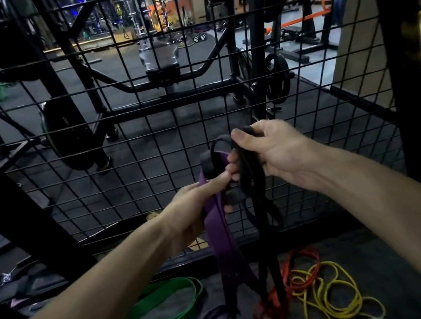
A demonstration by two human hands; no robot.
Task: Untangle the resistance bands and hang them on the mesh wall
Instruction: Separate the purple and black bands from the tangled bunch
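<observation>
Black rubber fills the right hand [272, 148], just right of centre frame: its fingers and thumb curl round the top loops of the black bands [252, 180], flat matte strips that hang down from the fist. How many black strips are bunched there is hard to make out, since they overlap and merge in the dim light. Just left and a little lower, the left hand [198, 206] grips the purple band [217, 228], a wider flat strip, thumb lying along it and touching the right hand's fingertips. Its curled fingers are mostly hidden behind the strip.

Both held bands drop to the floor at lower centre, where the purple one ends in a loose loop partly cut off by the bottom edge. Tangled round their lower ends lies a red band [275, 308], its shape unclear in the knot. A thin orange band [304, 266] and a thinner, cord-like yellow band [337, 294] coil at lower right. A broad green band [152, 313] lies flat at lower left, apart from the tangle.

Behind the hands stands the mesh wall [146, 153], a black wire grid of square cells, with nothing hung on the visible part.
</observation>
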